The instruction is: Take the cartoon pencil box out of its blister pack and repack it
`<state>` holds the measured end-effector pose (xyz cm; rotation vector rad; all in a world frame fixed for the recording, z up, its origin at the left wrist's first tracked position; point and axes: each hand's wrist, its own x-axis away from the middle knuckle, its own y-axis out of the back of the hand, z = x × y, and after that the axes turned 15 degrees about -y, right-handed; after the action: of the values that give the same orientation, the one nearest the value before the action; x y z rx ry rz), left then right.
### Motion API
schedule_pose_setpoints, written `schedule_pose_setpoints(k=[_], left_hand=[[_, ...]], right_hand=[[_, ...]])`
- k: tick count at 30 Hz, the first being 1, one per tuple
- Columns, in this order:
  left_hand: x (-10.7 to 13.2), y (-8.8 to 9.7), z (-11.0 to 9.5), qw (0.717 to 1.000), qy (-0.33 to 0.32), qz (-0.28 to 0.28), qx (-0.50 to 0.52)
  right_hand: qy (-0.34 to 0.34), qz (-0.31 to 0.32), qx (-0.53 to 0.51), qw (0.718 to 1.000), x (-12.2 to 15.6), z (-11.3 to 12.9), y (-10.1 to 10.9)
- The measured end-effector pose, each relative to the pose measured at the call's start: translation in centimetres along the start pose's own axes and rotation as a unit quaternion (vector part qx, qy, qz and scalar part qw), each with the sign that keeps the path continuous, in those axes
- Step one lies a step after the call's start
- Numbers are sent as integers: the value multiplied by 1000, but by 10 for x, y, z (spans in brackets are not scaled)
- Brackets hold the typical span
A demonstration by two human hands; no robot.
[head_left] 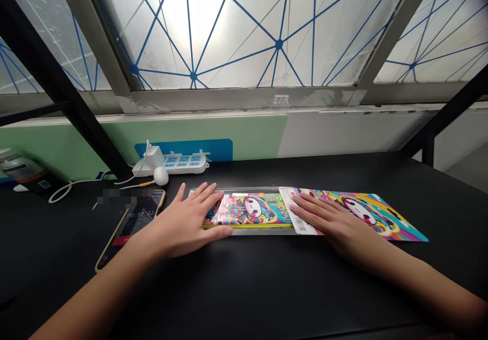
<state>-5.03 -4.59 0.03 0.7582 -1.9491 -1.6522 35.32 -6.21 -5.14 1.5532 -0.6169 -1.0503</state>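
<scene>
A colourful cartoon-printed pack (249, 209) in clear wrapping lies flat on the black desk (244, 284). Beside it on the right lies a matching colourful printed card sheet (375, 215) with a white barcode strip at its left end. My left hand (188, 223) rests flat on the left end of the pack, fingers stretched out. My right hand (331, 220) lies flat on the left part of the card sheet, fingers spread toward the barcode strip. Neither hand grips anything.
A phone (131, 225) showing a running timer lies left of my left hand. A white power strip (179, 163) with a plugged charger and cable sits at the wall. A dark bottle (19, 170) stands far left. Black frame posts flank the desk.
</scene>
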Motion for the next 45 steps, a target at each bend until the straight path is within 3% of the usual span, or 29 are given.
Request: schedule_pose_setpoints(k=[7,12,15,19,21,23,25,31,37,45], left_hand=[[-6,-2,9,997,79,-5,-8],[-13,-9,4,995,88,-27,-27],[-17,-16,-2,993,92,-45,-56],[-23,-25,-10,989,106,-67,-82],[-24,-27,-12,988,103,-74,-82],[-24,-28,-13,989,95,-81,-82],[-24,-27,-13,989,89,-81,-85],[-25,-29,-11,988,80,-74,-113],[-22,-23,-17,980,39,-77,-181],[-16,-20,-5,983,17,-96,-157]], right_hand=[[-26,-124,52,991,13,6,15],[-18,-154,47,987,21,43,33],[33,-118,19,992,23,85,35],[170,-12,7,985,7,140,27],[185,43,-35,981,-10,159,22],[160,119,-89,976,-30,169,18],[124,167,-146,967,-48,175,14],[104,185,-249,945,-76,178,3],[124,207,-279,929,-80,171,1],[128,216,-286,925,-78,166,3]])
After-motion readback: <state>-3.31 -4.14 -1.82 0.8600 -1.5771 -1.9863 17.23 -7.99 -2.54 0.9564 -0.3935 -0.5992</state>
